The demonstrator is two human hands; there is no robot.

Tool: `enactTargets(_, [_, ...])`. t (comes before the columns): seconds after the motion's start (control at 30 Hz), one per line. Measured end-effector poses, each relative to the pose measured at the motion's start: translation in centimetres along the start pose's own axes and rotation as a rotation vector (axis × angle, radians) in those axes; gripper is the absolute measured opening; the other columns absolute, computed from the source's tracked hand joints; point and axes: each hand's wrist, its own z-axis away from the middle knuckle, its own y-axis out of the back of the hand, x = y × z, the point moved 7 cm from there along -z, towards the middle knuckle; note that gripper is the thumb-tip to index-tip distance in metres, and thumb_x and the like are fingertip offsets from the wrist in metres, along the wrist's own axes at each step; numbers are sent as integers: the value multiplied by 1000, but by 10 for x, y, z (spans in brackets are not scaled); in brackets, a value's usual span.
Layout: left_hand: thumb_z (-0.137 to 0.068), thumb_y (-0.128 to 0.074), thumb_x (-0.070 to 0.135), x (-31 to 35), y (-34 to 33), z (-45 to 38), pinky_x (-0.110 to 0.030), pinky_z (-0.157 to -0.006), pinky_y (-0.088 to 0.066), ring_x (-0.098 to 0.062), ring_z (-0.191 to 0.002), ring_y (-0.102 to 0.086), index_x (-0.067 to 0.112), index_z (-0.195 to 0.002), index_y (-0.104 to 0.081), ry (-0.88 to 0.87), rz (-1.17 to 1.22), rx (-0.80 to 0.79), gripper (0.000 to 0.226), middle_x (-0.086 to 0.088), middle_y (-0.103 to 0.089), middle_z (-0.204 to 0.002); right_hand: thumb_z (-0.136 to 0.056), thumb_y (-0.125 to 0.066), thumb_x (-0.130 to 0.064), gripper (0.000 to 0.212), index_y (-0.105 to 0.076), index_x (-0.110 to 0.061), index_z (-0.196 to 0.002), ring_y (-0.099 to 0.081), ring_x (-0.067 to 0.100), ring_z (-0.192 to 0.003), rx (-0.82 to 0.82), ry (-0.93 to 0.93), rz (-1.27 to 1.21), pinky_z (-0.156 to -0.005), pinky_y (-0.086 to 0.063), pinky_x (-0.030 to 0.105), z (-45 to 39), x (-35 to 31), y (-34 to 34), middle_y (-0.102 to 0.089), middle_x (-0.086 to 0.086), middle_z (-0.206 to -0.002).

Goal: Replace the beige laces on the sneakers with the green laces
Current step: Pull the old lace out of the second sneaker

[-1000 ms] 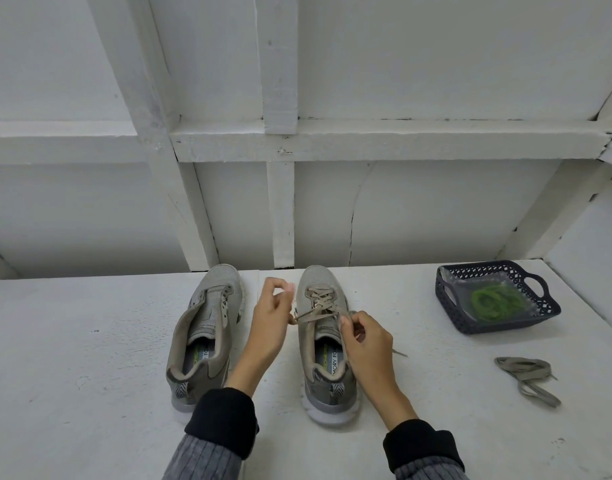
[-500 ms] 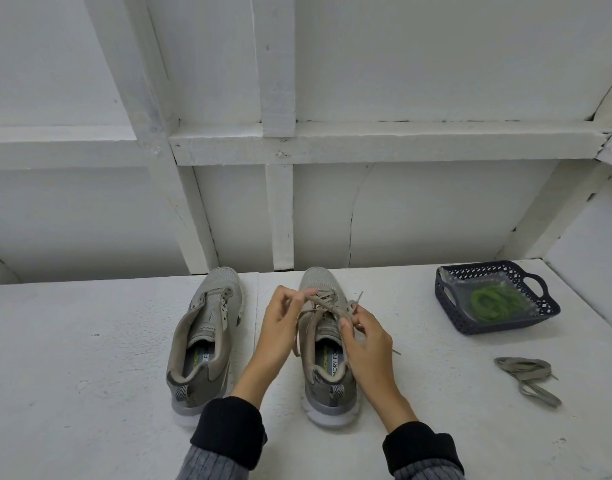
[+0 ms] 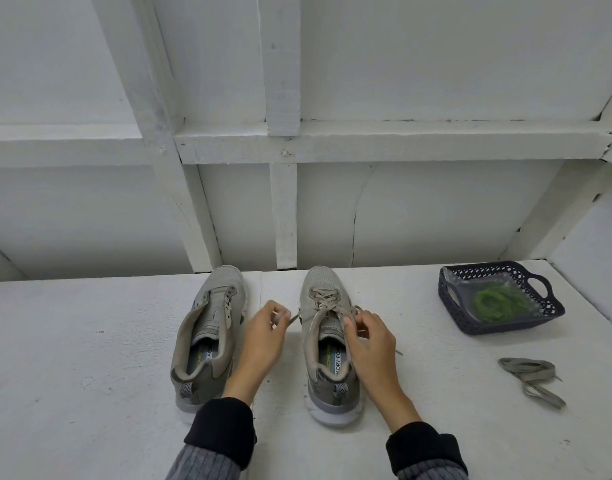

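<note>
Beige lace (image 3: 323,301) on right sneaker (image 3: 327,344): both hands pinch its ends.

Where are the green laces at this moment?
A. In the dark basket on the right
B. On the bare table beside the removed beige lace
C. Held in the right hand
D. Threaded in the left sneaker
A: the green laces lie coiled inside the dark basket at the right of the table, apart from both sneakers and both hands.
</note>
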Motion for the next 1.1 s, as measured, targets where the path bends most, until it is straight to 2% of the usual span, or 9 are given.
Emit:
enactTargets(0.07, [-95, -59, 25, -4, -9, 4, -30, -82, -45, -13, -93, -49, 30, -84, -62, -32, -137, -11, 12, 7, -57, -89, -92, -61, -26, 23, -50, -22, -72, -54, 22, -78, -20, -14, 7, -66, -47, 31, -1, 0, 0, -55, -6, -74])
enactTargets(0.13, [-95, -58, 34, 6, -10, 12, -29, -95, -37, -12, -108, -37, 31, -98, -65, -74, -219, 77, 8, 9, -52, -105, -91, -62, -27, 20, -52, -25, -73, -57, 19, -80, -34, -25, 12, -67, -48, 30, -2, -3, 1, -58, -6, -77])
enactTargets(0.27, [-94, -57, 42, 48, -14, 23, -28, -85, -42, -8, -100, -44, 29, -99, -65, -233, -273, 141, 15, 14, -55, -101, -90, -63, -29, 7, -57, -27, -88, -59, 4, -78, -74, -33, 40, -67, -50, 21, -8, -15, 2, -62, -9, -87])
enactTargets(0.37, [-93, -55, 47, 58, -23, 19, -25, -74, -43, -4, -94, -50, 28, -101, -63, -191, -329, 48, 21, 15, -58, -100, -90, -62, -27, 4, -60, -26, -87, -56, 2, -76, -71, 11, 138, -68, -47, 23, -17, -25, -1, -59, -9, -87])
enactTargets(0.47, [-94, -56, 40, 62, -28, 16, -27, -72, -41, -8, -95, -49, 24, -106, -61, -154, -417, 17, 20, 12, -59, -104, -90, -61, -20, 4, -60, -21, -87, -52, 3, -76, -80, 19, 217, -63, -39, 14, -22, -31, -6, -56, -7, -86])
enactTargets(0.73, [-92, -61, 31, 48, -13, 16, -39, -73, -49, -17, -86, -60, 21, -84, -64, -97, -301, 171, 13, 7, -65, -84, -90, -63, -18, 10, -64, -12, -81, -60, 15, -74, 20, -65, 222, -66, -51, 29, -26, -26, 8, -62, 0, -78])
enactTargets(0.87, [-87, -65, 32, 34, -5, 15, -40, -73, -53, -15, -80, -64, 24, -84, -69, -42, -187, 206, 10, 6, -68, -80, -89, -64, -15, 10, -67, -11, -81, -61, 14, -71, 38, -111, 166, -65, -49, 26, -25, -28, 12, -64, 1, -74])
enactTargets(0.97, [-88, -67, 27, 34, -3, 18, -33, -74, -52, -13, -79, -64, 22, -83, -71, -28, -176, 202, 8, 6, -68, -81, -89, -64, -16, 10, -68, -11, -81, -60, 12, -69, 8, -123, 176, -63, -49, 24, -24, -30, 9, -63, -1, -72])
enactTargets(1.1, [-88, -68, 24, 30, -3, 24, -6, -64, -40, -4, -77, -64, 19, -85, -73, 20, -78, 209, 8, 11, -69, -76, -89, -65, -22, 11, -64, -14, -81, -59, 12, -70, -55, -72, 233, -64, -50, 27, -22, -33, 4, -61, -5, -73])
